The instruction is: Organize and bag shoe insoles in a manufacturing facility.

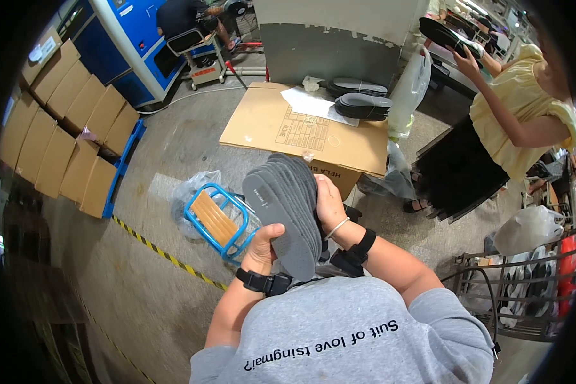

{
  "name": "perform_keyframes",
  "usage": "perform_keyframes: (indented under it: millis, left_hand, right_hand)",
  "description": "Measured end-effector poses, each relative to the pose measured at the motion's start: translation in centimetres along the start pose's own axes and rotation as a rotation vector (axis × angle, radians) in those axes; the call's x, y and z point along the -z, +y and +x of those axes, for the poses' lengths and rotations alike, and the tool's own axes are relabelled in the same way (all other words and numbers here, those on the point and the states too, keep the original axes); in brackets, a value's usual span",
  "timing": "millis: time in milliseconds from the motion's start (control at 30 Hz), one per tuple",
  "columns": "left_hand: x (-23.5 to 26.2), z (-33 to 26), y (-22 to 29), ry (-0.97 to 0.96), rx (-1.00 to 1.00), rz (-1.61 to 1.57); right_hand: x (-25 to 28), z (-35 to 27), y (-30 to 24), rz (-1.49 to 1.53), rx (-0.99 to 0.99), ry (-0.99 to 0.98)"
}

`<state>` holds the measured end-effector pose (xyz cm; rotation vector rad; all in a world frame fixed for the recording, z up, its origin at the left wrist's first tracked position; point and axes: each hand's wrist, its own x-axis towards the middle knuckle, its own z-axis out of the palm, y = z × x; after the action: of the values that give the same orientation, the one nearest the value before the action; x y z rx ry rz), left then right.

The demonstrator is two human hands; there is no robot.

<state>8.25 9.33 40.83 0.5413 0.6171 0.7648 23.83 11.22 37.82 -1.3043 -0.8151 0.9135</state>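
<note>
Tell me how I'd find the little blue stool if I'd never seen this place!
Start at the big flat cardboard box on the concrete floor. Just left of the stack of grey insoles that the left hand and right hand hold lies the stool. Nothing else nearby has a bright blue tube frame with wooden slats.

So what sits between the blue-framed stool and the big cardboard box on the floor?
In the head view, the stack of grey insoles, held up by the left hand and right hand, covers part of that stretch; beside it, bare concrete floor shows.
</note>
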Motion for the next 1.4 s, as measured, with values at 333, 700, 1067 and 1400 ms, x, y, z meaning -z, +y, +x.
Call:
perform_keyframes:
  millis: [333,700,1067,1400]
  left_hand:
    - [0.7,-0.6,2.5,-0.073,-0.174,-0.129]
    - [-0.6,-1.3,2.1,-0.149,-0.083,-0.128]
    - [3.1,3.1,1.8,-0.227,-0.185,1.264]
    - [1.0,0.2,3.9,-0.285,0.042,1.106]
  right_hand:
    - [3.3,2.9,-5.3,0.691,-0.556,-0.435]
    - [1.0,2.2,-4.2,0.926,-0.681,-0.600]
    - [2.1,5.3,-10.8,0.023,0.096,-0.594]
    - [5.7,3.4,-12.1,-1.185,0.829,-0.761]
